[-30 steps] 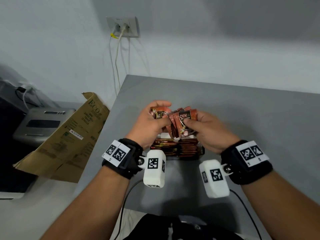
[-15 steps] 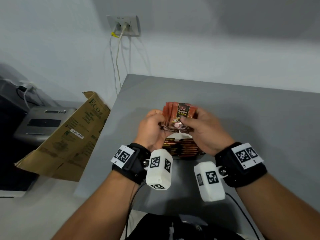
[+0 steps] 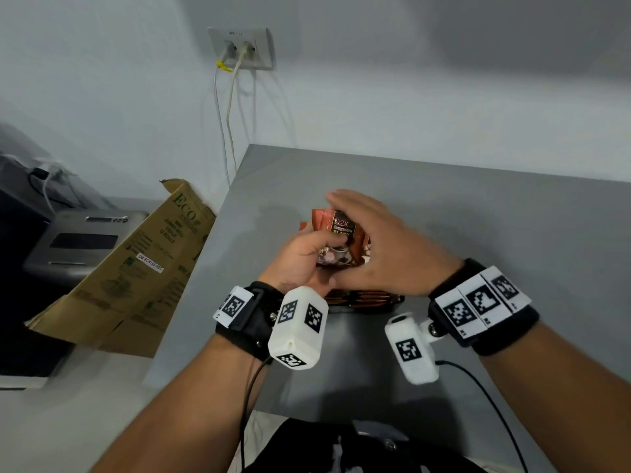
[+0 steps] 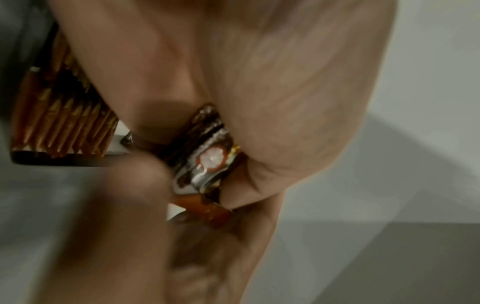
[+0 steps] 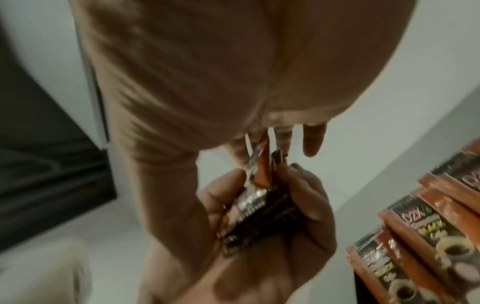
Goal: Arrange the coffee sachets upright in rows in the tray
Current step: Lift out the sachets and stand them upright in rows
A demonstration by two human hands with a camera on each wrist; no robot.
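My left hand (image 3: pixel 304 254) grips a bundle of brown-orange coffee sachets (image 3: pixel 341 238) upright above the table, thumb on the front sachet. My right hand (image 3: pixel 382 247) lies against the bundle's right side. Its fingers (image 3: pixel 345 199) reach straight over the top edge and curl round nothing. The right wrist view shows the bundle (image 5: pixel 259 209) in the left hand's fingers (image 5: pixel 306 197). Just below and nearer me stands the dark tray (image 3: pixel 397 299) with a row of upright sachets (image 3: pixel 365 298), mostly hidden by my hands. In the left wrist view the tray's sachets (image 4: pixel 59 127) show at the left.
The grey table (image 3: pixel 495 233) ends at its left edge near a leaning cardboard box (image 3: pixel 136 268). A grey machine (image 3: pixel 78 240) sits beyond the box. Cables (image 3: pixel 228 124) hang from a wall socket at the back.
My right hand has let go of its pinch on the bundle and now lies with straight fingers over the top. The left hand has taken the whole bundle, which sits a little lower.
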